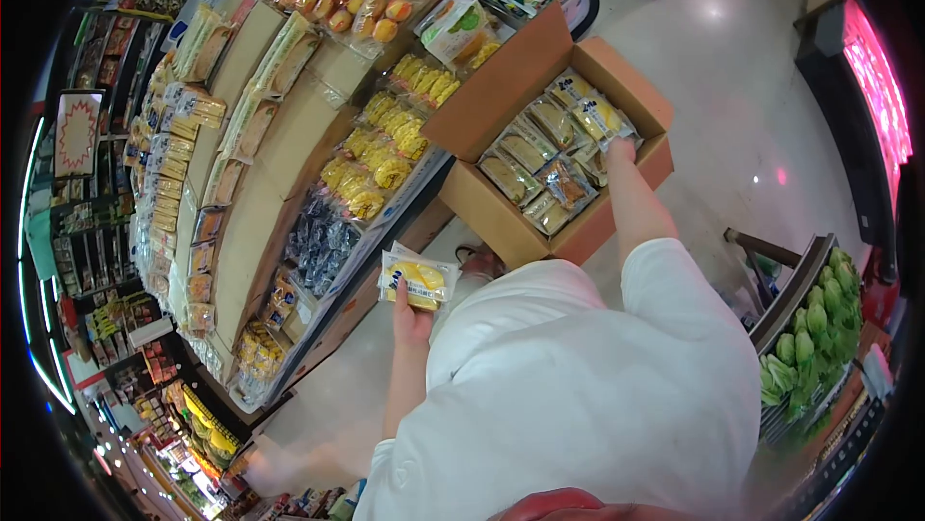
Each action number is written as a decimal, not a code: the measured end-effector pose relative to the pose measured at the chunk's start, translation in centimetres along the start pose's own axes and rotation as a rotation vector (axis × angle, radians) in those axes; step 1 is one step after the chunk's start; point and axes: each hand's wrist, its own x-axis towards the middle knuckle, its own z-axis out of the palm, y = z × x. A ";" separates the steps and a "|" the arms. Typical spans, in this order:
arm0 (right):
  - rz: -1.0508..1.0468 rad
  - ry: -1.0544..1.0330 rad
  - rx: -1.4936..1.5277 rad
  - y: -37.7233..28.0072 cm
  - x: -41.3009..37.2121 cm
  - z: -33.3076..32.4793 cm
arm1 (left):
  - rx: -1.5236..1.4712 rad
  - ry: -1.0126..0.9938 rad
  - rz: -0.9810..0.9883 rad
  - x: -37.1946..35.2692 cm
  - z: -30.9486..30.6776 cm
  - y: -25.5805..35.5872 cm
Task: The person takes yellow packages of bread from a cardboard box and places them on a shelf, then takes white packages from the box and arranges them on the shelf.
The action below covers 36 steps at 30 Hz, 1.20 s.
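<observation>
My left hand (412, 322) is closed on a flat packet of bread (420, 282) with a yellow and white printed wrapper, held beside the shelf edge. My right hand (621, 148) reaches into an open cardboard box (525, 222). Its fingers are at the end of a yellow bread packet (599, 118) and seem to pinch it, though the packet partly hides them. Inside the box, several clear-wrapped bread packets (525, 148) stand in rows around it.
On the left a tiered shelf holds yellow packaged snacks (390, 126), dark blue packets (328, 242) and orange round buns (371, 1). Leafy greens (809, 324) sit on a rack at right. A pink-lit case (877, 88) stands beyond the pale floor (723, 88).
</observation>
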 end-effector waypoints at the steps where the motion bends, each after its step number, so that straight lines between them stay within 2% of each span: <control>1: 0.001 -0.005 0.058 0.2 0.0 0.3 | -0.004 0.008 0.010 0.1 0.0 0.1; 2: 0.004 -0.010 0.115 0.4 0.1 0.6 | -0.007 0.016 0.019 0.1 -0.1 0.2; 3: 0.024 -0.024 0.343 1.2 1.0 1.5 | -0.009 0.024 0.028 0.0 0.0 0.3; 6: 0.046 0.002 0.464 1.7 2.6 2.5 | 0.013 0.034 0.024 -0.4 0.9 0.6; 12: -0.487 0.137 -0.111 -4.6 -3.7 -2.3 | 0.023 0.012 0.014 0.0 1.2 0.3; 15: -0.795 0.116 -0.099 -5.0 -6.3 -4.5 | -0.001 -0.035 0.016 0.6 1.5 0.3; 20: -0.846 -0.114 -0.138 -6.7 -15.3 -8.3 | -0.025 -0.116 -0.022 1.4 3.2 -0.2; 22: -0.866 -0.247 -0.065 -5.9 -18.4 -8.3 | -0.051 -0.152 -0.057 1.4 4.2 -0.2; 26: -0.777 -0.597 0.029 -5.9 -26.0 -7.5 | -0.123 -0.294 -0.147 0.9 7.9 0.0; 28: -0.795 -0.779 0.041 -7.8 -31.1 -8.3 | -0.163 -0.372 -0.154 0.8 9.5 0.0; 30: -0.831 -1.042 0.180 -8.1 -33.8 -7.6 | -0.212 -0.435 -0.127 0.8 10.8 -0.3; 33: -1.179 -1.089 0.191 -11.0 -38.7 -9.3 | -0.220 -0.504 -0.081 -0.2 11.4 0.2; 36: -1.233 -1.200 0.135 -11.5 -40.1 -9.2 | -0.206 -0.547 -0.016 -0.8 11.1 0.5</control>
